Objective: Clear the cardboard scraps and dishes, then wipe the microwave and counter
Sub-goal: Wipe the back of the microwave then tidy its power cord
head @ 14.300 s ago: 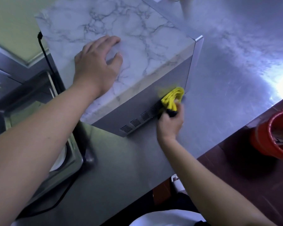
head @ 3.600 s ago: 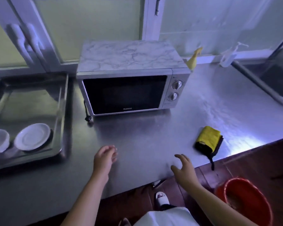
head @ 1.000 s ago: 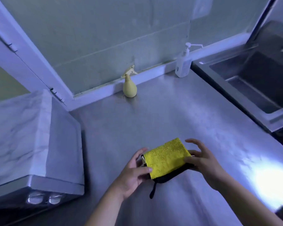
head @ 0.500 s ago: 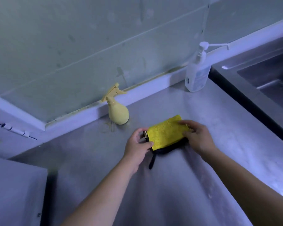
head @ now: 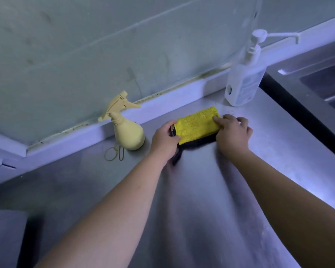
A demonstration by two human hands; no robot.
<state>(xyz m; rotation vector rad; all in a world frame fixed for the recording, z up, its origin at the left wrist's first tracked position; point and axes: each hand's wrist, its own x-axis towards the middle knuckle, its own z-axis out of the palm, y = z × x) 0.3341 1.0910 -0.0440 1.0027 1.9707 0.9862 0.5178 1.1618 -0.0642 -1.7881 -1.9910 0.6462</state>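
Both hands are on the folded yellow cloth point(head: 196, 125). The left hand point(head: 165, 141) pinches its left end and the right hand point(head: 233, 135) has bent fingers clamped over its right end. The cloth lies flat on the steel bench point(head: 201, 200), close to the back wall, between the yellow spray bottle point(head: 128, 128) and the white pump bottle point(head: 244, 82).

Looks like the bench wipe to me. My tips: keep the cloth flat with even pressure from both hands, and pull in long overlapping strokes toward the front edge. Work around or lift the bottles so the strip along the wall gets done too. Mind the rubber bands point(head: 112, 153) by the sprayer, they'll drag along.
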